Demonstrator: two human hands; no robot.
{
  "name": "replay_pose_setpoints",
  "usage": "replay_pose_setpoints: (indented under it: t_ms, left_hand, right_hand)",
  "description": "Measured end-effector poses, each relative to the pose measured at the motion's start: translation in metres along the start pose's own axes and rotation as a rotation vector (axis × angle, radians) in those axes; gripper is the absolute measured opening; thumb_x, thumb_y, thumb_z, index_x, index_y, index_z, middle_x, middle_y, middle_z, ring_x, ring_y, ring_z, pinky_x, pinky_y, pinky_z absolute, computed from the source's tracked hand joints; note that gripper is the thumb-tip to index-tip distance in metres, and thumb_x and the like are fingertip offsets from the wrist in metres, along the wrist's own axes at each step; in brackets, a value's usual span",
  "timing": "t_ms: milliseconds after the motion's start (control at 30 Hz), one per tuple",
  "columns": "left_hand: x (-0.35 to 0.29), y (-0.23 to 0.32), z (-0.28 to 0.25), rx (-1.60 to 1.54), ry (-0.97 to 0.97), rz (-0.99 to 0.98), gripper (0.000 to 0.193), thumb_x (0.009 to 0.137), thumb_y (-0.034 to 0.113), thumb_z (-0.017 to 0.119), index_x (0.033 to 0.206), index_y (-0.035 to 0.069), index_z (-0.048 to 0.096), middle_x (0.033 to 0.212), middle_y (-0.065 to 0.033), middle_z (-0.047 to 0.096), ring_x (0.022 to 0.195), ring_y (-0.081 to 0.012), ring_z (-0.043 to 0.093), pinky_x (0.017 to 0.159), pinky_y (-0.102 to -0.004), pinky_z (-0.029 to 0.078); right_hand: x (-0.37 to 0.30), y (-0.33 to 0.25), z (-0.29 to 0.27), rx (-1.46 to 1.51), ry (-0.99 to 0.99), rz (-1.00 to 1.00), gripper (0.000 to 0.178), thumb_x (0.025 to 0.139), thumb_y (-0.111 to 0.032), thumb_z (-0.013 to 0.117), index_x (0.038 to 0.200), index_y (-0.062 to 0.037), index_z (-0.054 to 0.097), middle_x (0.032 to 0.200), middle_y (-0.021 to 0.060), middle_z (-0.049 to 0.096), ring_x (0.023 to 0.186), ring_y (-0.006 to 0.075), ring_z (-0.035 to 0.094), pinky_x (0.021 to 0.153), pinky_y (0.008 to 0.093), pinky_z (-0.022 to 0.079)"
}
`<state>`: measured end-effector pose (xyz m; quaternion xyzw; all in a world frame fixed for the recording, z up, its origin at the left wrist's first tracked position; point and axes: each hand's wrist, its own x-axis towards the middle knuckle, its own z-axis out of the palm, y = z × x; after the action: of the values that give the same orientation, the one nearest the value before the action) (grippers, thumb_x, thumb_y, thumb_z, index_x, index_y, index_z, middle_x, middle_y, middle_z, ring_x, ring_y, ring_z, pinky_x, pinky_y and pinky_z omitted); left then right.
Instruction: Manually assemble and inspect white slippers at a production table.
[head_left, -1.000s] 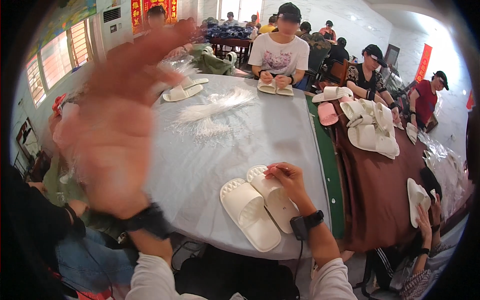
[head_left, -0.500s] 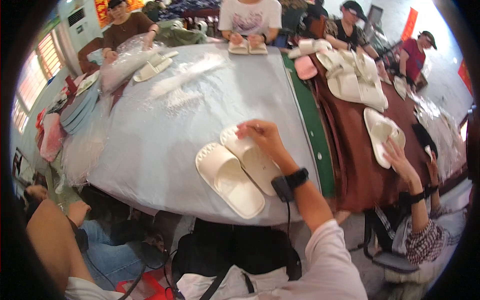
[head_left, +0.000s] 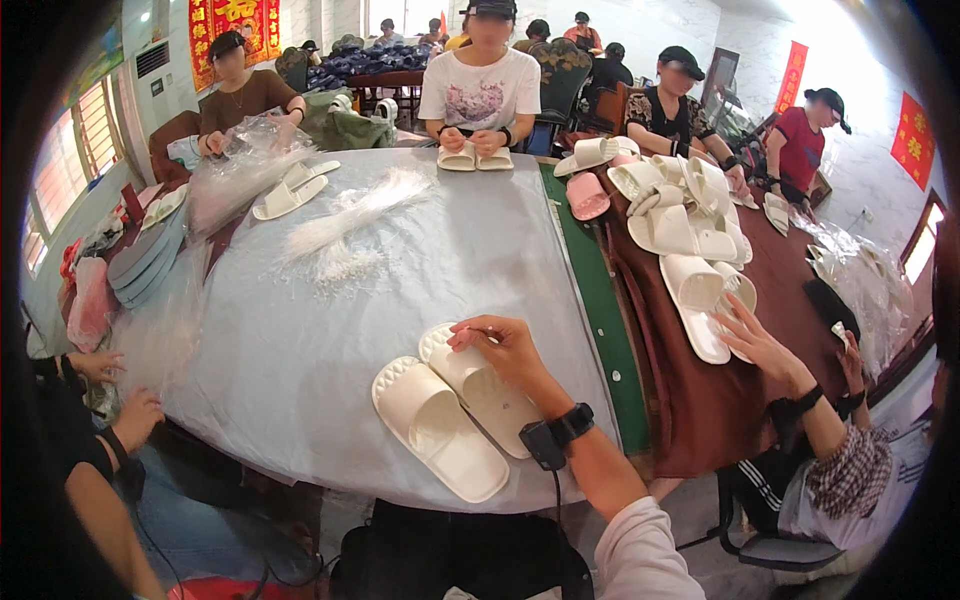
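Two white slippers lie side by side near the front of the cloth-covered table, a left slipper (head_left: 437, 437) and a right slipper (head_left: 462, 372). Both have a broad strap and a textured far end. My right hand (head_left: 505, 355) hovers at the right slipper, thumb and fingertips pinched together at its far end. Anything in that pinch is too small to make out. A black strap and small box ring my right wrist. What seems to be my left forearm (head_left: 108, 535) shows at the lower left rim; its hand lies outside the picture.
Thin white plastic strands (head_left: 350, 225) are heaped on the pale cloth (head_left: 290, 360). More slippers (head_left: 690, 215) pile up on the brown cloth (head_left: 720, 420) at right, where a neighbour's hand (head_left: 765, 340) touches one. Another person's hands (head_left: 138, 418) are at left. People sit across the table.
The head view has tilted upward, so the table sits lower in the picture. My right hand stays pinched over the right slipper. The left neighbour's hands have come more into sight.
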<state>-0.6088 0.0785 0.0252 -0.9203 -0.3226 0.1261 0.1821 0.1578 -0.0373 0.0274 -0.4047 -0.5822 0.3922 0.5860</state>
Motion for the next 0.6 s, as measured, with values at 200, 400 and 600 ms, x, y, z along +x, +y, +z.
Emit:
replay_pose_setpoints:
  t_ms: [200, 400, 600]
  left_hand:
    - [0.084, 0.037, -0.079, -0.196, 0.260, 0.079, 0.019, 0.093, 0.022, 0.052, 0.093, 0.016, 0.070, 0.100, -0.0044, 0.069, 0.105, -0.0180, 0.062, 0.109, -0.0414, 0.041]
    - [0.122, 0.117, -0.116, -0.504, 0.406, 0.214, 0.022, 0.095, 0.026, 0.050, 0.098, 0.014, 0.068, 0.102, -0.0062, 0.068, 0.106, -0.0188, 0.061, 0.107, -0.0410, 0.042]
    - [0.154, 0.128, -0.185, -0.673, 0.589, 0.337, 0.027, 0.097, 0.030, 0.048, 0.104, 0.011, 0.066, 0.103, -0.0080, 0.067, 0.107, -0.0197, 0.061, 0.106, -0.0406, 0.043]
  right_hand:
    - [-0.011, 0.000, 0.000, -0.031, 0.040, 0.008, 0.015, 0.099, 0.002, 0.060, 0.107, 0.0042, 0.073, 0.097, 0.0107, 0.076, 0.091, 0.0168, 0.072, 0.087, 0.0302, 0.056]
    - [-0.003, 0.008, -0.003, -0.002, 0.089, -0.067, 0.015, 0.101, -0.003, 0.060, 0.105, 0.0059, 0.072, 0.093, 0.0099, 0.075, 0.091, 0.0161, 0.071, 0.087, 0.0297, 0.055]
    - [0.003, 0.012, -0.008, -0.069, 0.082, -0.043, 0.015, 0.101, -0.002, 0.059, 0.104, 0.0077, 0.071, 0.091, 0.0096, 0.075, 0.088, 0.0144, 0.070, 0.085, 0.0302, 0.056]
